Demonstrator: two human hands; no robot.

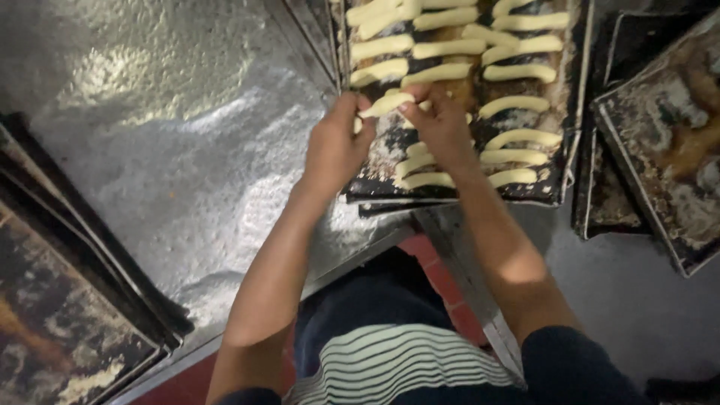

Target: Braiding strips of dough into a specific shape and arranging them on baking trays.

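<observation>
Over the dark, crusted metal baking tray (559,196), both hands, left (334,146) and right (442,124), pinch one pale dough stick (386,103), seemingly laying it among the rows.

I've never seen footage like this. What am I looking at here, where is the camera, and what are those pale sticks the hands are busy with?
There is no machine here: a person works with two bare hands, and the one picture comes from a camera worn on their head, looking down. The left hand and right hand together hold one pale dough stick over a dark, crusted baking tray. More dough sticks lie in rows on that tray. It rests on a metal table. More dark trays lie at the right, and others are stacked at the lower left.
</observation>
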